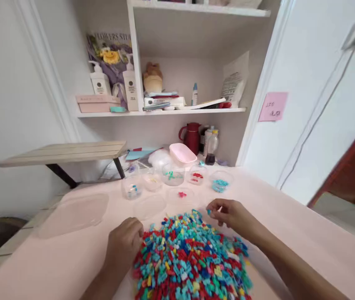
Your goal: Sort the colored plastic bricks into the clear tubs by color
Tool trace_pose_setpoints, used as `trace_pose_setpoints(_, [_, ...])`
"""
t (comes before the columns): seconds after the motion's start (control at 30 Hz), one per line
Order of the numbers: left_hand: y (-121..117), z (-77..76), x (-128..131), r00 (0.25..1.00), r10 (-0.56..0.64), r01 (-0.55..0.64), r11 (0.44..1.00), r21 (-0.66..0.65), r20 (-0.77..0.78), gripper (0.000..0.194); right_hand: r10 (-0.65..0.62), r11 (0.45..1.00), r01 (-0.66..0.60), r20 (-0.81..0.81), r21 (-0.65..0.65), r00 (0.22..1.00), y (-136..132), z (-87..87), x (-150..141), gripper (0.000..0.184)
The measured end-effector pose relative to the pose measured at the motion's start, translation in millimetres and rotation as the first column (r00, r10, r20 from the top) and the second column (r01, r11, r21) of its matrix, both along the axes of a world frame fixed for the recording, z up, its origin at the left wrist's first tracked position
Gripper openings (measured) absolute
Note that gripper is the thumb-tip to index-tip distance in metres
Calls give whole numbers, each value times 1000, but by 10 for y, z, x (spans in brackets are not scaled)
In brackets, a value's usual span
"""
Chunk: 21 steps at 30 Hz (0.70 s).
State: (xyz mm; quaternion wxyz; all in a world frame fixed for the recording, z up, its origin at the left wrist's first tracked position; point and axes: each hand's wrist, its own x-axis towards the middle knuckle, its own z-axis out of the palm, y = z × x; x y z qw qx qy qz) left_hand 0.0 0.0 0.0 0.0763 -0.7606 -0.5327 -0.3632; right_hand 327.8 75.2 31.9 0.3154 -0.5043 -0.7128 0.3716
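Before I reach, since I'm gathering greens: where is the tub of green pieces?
In the head view, the tub of green pieces sits near centre, beyond the heap, in front of the pink basket.

Smooth plastic bricks point(189, 254); glossy clear-plastic tubs point(177, 181); matt wooden board point(65, 153).

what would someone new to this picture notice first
The big multicoloured heap of small pieces at the bottom centre likely catches the eye first. Near its far right edge, the right hand pinches a small blue piece. Farther back, a dark red jug stands below the white shelf.
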Motion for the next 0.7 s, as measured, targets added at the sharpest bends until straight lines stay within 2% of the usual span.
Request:
trace_pose_setpoints(0.13, [26,-31,-24,999,-19,20,999,-32,26,26,27,997,-31,-63,-75,998,-41,151,-28,21])
trace_pose_setpoints(0.27, [40,-41,-9,1000,1,-1,998,-68,8,26,117,987,-121,-42,-106,992,-49,330,-296,21])
trace_pose_setpoints(0.47, [51,-25,19,996,67,-73,988,-134,-50,27,233,972,-235,78,21,969,252,556,-1163,13])
trace_pose_setpoints(0.6, [44,-16,43,990,89,-107,978,-179,-105,28,161,969,-190,179,160,971,578,654,-1827,15])
trace_pose_setpoints(0.7, [55,-14,48,984,107,-136,968,-210,-144,27,110,957,-163,219,238,969,746,698,-2187,19])
